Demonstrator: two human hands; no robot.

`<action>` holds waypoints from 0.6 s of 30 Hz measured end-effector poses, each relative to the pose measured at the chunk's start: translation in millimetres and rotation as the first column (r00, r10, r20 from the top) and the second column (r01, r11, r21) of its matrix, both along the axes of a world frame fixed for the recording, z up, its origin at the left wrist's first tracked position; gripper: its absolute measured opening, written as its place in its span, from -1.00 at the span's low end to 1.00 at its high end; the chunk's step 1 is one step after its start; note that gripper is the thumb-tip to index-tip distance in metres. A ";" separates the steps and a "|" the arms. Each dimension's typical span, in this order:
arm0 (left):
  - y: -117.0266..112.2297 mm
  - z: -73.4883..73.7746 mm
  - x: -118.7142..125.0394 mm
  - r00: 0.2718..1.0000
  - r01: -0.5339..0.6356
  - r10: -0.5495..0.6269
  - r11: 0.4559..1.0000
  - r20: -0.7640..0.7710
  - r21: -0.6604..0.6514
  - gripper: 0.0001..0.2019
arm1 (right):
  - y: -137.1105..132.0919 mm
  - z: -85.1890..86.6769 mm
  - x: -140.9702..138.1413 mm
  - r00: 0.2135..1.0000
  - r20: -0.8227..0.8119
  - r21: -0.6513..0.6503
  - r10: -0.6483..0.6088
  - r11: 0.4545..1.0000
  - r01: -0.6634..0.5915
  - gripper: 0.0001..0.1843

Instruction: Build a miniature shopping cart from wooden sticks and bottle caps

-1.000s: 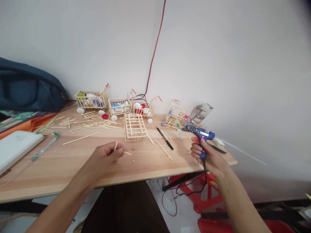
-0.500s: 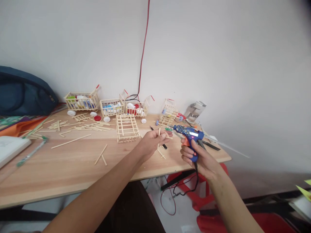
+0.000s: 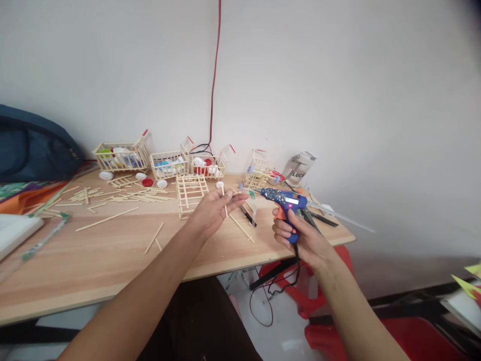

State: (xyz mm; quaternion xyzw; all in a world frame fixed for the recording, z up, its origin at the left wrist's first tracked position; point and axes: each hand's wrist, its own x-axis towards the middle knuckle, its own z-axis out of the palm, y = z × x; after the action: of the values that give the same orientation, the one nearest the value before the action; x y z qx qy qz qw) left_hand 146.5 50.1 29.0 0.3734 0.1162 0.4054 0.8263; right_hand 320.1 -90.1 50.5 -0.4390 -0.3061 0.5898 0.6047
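My right hand (image 3: 296, 233) is wrapped round the grip of a blue glue gun (image 3: 283, 197), its nozzle pointing left and a clear glue stick out of its back. In my left hand (image 3: 214, 208) thin wooden sticks (image 3: 224, 200) are pinched between the fingers, one of them upright. The nozzle lies a short way right of the left fingertips, apart from them. Behind my left hand stands an open wooden-stick frame (image 3: 190, 195). Under the left fingers a loose stick (image 3: 241, 226) and a black pen-like tool (image 3: 248, 216) lie on the table.
Several small stick carts (image 3: 122, 156) line the wall, some filled with bottle caps. Loose sticks (image 3: 141, 197) are scattered at left, near a blue bag (image 3: 35, 145) and a white box (image 3: 17, 233). A carton (image 3: 299, 168) stands at the back right. Red stools (image 3: 308, 296) are below.
My left hand has moved left, away from the nozzle, and the sticks in it have turned. The glue gun has shifted slightly left and up in view as the camera moved.
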 end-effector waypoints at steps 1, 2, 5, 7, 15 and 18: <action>1.2 -0.7 -0.5 1.000 -0.023 0.023 1.000 -0.003 0.001 -0.90 | 0.0 -0.3 0.0 1.000 0.009 -0.005 -0.006 1.000 0.006 -0.68; 2.1 -1.6 -1.3 0.999 -0.046 0.046 0.999 -0.003 -0.001 -0.90 | -0.2 -1.0 0.5 1.000 0.014 -0.012 -0.012 1.000 0.012 -0.68; 2.8 -3.0 -6.2 0.995 -0.092 0.091 0.996 -0.030 -0.015 -0.88 | -2.1 -2.3 6.9 0.999 0.002 -0.012 -0.052 0.999 0.052 -0.72; 2.2 -2.1 -10.6 0.991 -0.110 0.108 0.993 -0.074 -0.032 -0.86 | -4.9 0.6 16.9 0.993 -0.023 0.014 -0.119 0.993 0.119 -0.75; -8.9 -0.1 0.2 0.990 -0.106 0.101 0.993 -0.102 -0.043 -0.86 | -16.8 20.3 52.9 0.918 0.074 0.112 -0.389 0.918 0.380 -0.68; -19.4 0.4 15.1 0.995 -0.059 0.056 0.997 -0.078 -0.041 -0.83 | -11.8 11.4 37.3 0.951 0.058 0.023 -0.305 0.952 0.304 -0.66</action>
State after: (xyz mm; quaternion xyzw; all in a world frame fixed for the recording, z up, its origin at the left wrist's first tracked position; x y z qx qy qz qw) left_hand 161.6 30.6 29.5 0.3674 0.1672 0.4120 0.8169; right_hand 357.4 -101.9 61.9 -0.4945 -0.2569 0.4740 0.6818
